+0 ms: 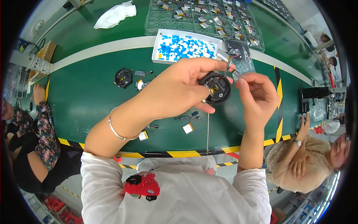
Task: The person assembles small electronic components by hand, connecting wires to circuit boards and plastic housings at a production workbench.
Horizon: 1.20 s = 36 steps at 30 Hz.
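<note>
My left hand (175,87) is closed round a round black device housing (220,93) above the green table, with its open side showing small electronic parts. Thin wires run from the housing up past my left index fingertip to a small silver battery (222,56). Close by on the right, my right hand (260,98) has thumb and index finger pinched together near the wires; what lies between them is too small to make out. To the left on the table rests another black housing (123,77), beside a small circuit board with a battery (140,85).
A white box (153,56) of small blue and white pieces stands behind my hands. Beyond it lies a clear tray (149,26) with several wired batteries. A loose battery (188,128) sits near the front edge. Co-workers sit left and right; a black fixture (304,100) stands right.
</note>
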Available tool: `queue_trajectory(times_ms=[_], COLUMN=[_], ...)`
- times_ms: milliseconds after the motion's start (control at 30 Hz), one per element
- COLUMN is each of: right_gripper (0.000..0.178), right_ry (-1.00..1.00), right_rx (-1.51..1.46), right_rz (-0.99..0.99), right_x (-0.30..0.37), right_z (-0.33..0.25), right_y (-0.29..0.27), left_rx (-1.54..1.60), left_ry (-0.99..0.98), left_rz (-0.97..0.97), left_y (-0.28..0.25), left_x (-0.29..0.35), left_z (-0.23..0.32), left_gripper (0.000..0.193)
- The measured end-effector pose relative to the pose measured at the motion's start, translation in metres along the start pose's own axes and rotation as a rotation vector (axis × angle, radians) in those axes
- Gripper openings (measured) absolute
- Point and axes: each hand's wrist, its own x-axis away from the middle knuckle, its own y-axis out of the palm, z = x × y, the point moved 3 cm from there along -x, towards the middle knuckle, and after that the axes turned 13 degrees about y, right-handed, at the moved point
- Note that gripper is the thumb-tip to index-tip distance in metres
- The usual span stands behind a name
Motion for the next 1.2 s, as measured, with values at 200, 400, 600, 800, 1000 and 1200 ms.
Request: queue_trajectory(times_ms=[200,400,600,800,1000,1200], right_gripper=[0.023,0.022,0.021,0.022,0.021,0.021], right_ry=[-0.413,-0.442,-0.415,-0.054,-0.179,-0.459], right_rx=[0.133,0.098,0.143,-0.099,-0.04,0.275], right_rz=[0.042,-0.015,-0.026,0.11,-0.038,0.083], right_x=[0.0,0.004,0.008,0.011,0.012,0.016], right_z=[-0.006,-0.009,-0.008,-0.007,-0.016,-0.025], right_y=[0.007,0.007,0.002,-0.002,0.0,0.012], left_rx=[0.08,0.082,0.103,-0.043,-0.214,-0.168], left_ry=[-0.145,-0.157,-0.123,-0.043,0.016,-0.037], left_rz=[0.004,-0.018,-0.001,-0.075,0.032,-0.001], left_y=[-0.002,0.001,0.004,0.01,0.01,0.012], left_x=[-0.001,-0.001,0.003,0.009,0.012,0.011], left_z=[0.002,0.002,0.006,0.007,0.002,0.001], left_gripper=[0.039,0.038,0.043,0.048,0.046,0.042])
